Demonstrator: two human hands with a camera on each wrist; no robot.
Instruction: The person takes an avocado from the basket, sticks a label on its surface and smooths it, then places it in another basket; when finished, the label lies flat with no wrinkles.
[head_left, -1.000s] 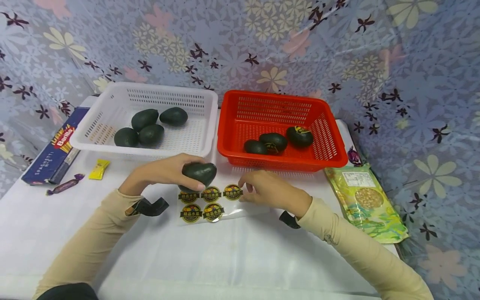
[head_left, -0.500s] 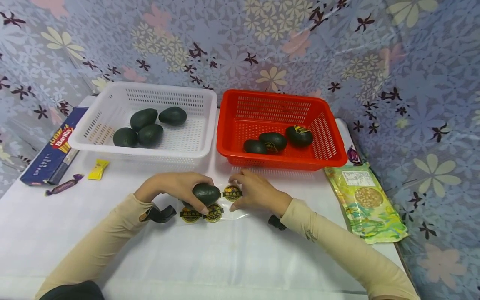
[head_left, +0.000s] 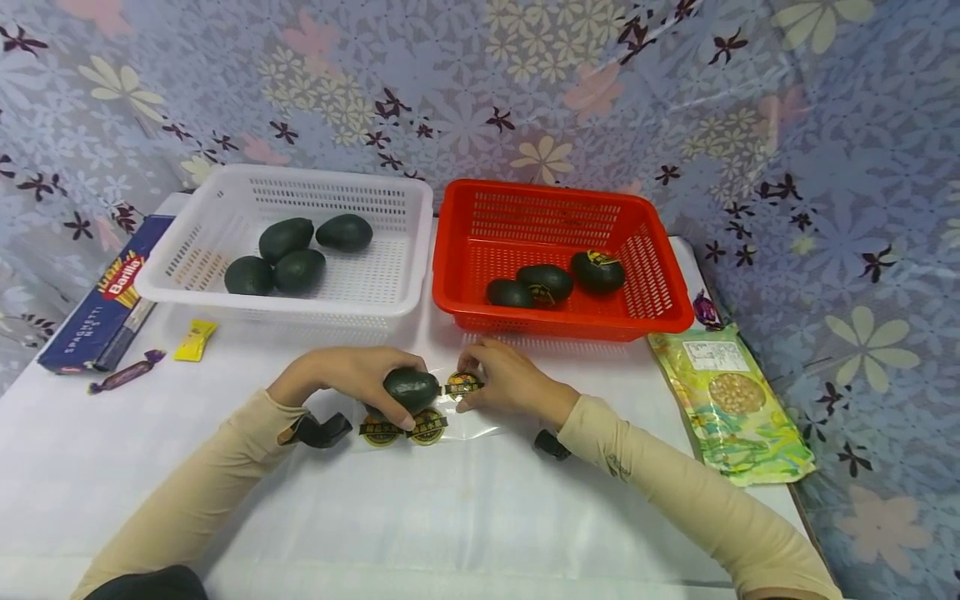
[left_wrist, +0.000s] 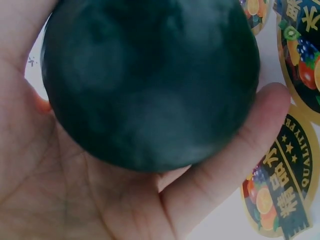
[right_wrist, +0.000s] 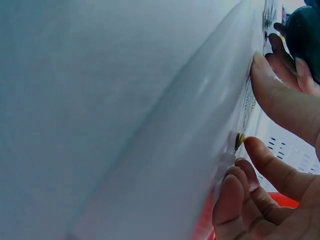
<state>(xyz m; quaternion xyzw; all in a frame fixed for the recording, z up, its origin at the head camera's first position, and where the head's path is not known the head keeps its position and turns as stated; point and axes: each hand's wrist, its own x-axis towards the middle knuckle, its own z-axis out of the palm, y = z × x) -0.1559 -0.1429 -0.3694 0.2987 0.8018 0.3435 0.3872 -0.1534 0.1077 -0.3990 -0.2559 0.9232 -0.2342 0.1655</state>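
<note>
My left hand point(head_left: 360, 379) grips a dark green avocado point(head_left: 411, 389), thumb and fingers wrapped round its sides, low over a clear sheet point(head_left: 480, 423) of round fruit stickers. In the left wrist view the avocado point(left_wrist: 150, 90) fills the palm. Two stickers, one of them a black and gold sticker point(head_left: 427, 426), show in front of it. My right hand point(head_left: 513, 382) is at the right-hand sticker point(head_left: 462, 384), thumb and forefinger spread apart at its edges. The right wrist view shows the forefinger touching a gold sticker edge point(right_wrist: 239, 141) and the thumb on the sheet.
Behind the hands stand a white basket point(head_left: 281, 305) with several avocados and a red basket point(head_left: 562, 323) with three. To the left are a spaghetti box point(head_left: 105, 300), a purple candy point(head_left: 126, 372) and a yellow candy point(head_left: 195, 340). A green bag point(head_left: 735, 408) lies at right.
My left hand has brought the avocado down and slightly right over the sheet. The right hand has shifted left, its thumb and forefinger now closer round the right-hand sticker, which looks slightly tilted.
</note>
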